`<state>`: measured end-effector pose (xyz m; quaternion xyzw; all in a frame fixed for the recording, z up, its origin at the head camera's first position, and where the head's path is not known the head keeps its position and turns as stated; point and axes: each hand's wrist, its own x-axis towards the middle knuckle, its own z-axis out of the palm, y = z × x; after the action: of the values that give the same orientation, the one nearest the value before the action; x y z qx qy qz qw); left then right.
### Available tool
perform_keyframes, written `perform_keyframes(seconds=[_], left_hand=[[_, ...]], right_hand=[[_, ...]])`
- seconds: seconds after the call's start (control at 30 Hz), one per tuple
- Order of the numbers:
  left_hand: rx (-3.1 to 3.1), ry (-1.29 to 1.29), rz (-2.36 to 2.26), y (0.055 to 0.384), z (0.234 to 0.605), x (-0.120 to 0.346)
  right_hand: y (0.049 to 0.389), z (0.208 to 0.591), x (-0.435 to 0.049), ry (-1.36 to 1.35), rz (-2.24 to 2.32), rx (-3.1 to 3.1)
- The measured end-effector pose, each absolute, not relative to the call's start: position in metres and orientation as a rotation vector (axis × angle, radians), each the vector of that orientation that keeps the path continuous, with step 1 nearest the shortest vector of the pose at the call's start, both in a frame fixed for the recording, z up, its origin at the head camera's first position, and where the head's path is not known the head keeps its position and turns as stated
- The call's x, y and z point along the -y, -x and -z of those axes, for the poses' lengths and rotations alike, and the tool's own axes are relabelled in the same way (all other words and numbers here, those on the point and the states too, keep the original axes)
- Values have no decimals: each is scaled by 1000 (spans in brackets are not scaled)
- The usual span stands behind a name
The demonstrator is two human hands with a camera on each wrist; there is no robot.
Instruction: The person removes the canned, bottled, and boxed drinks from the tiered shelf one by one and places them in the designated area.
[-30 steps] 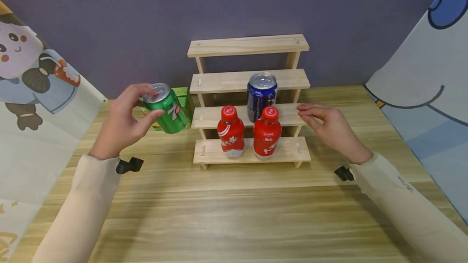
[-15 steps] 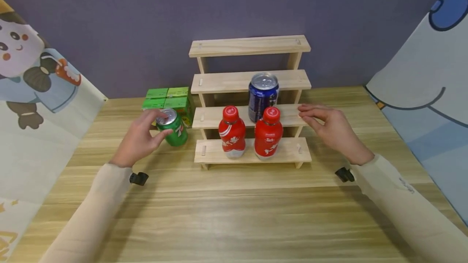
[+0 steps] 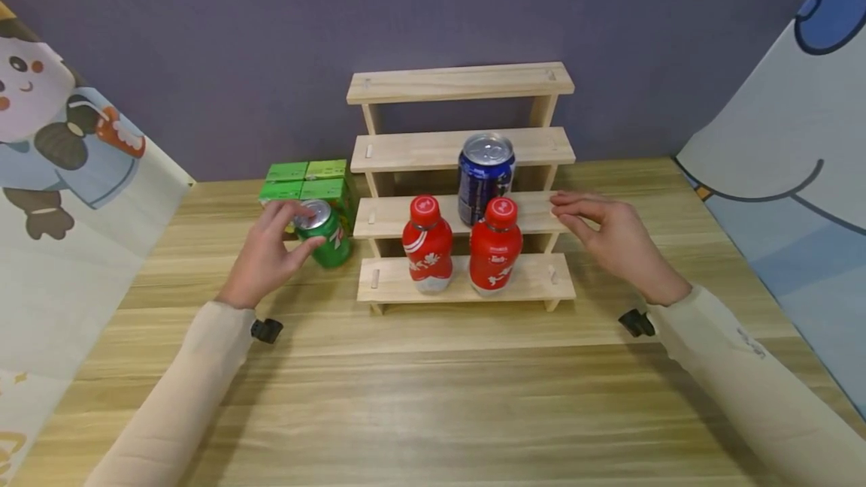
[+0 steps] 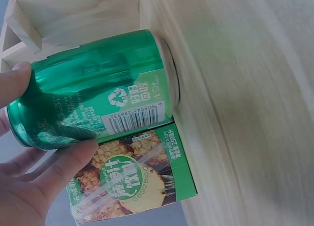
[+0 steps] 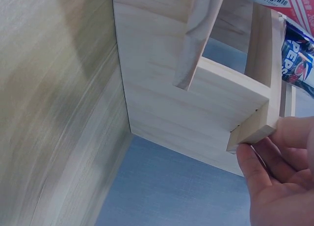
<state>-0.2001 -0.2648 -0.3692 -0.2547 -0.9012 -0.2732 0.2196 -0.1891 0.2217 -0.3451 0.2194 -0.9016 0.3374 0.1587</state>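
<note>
My left hand (image 3: 265,254) grips a green 7UP can (image 3: 331,246) near its top, thumb on one side and fingers on the other. The can stands upright on the table, its base at the wood in the left wrist view. Right beside it is a pineapple juice box (image 4: 132,177), one of several green juice boxes (image 3: 325,188) grouped left of the stepped wooden shelf (image 3: 460,83). At the shelf's right side, my right hand (image 3: 612,239) pinches the end of the second step from the bottom (image 5: 260,125) between thumb and fingers.
Two red bottles (image 3: 428,250) stand on the lowest step. Behind them, a blue Pepsi can (image 3: 485,183) is on the second step. A dark wall (image 3: 271,58) rises behind the shelf, and printed panels (image 3: 812,194) flank the table (image 3: 433,404).
My left hand has lowered the 7UP can and moved it slightly right, down onto the table in front of the juice boxes. The right hand has stayed on the shelf.
</note>
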Motion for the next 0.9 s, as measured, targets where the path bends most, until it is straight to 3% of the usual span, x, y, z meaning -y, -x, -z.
perform_keyframes(seconds=[0.53,0.9], left_hand=[[2462,668,762,198,367,262],[2361,833,797,191,313,230]], right_hand=[[190,346,-221,-649,-931,2551],[189,346,-222,-631,-945,2557]])
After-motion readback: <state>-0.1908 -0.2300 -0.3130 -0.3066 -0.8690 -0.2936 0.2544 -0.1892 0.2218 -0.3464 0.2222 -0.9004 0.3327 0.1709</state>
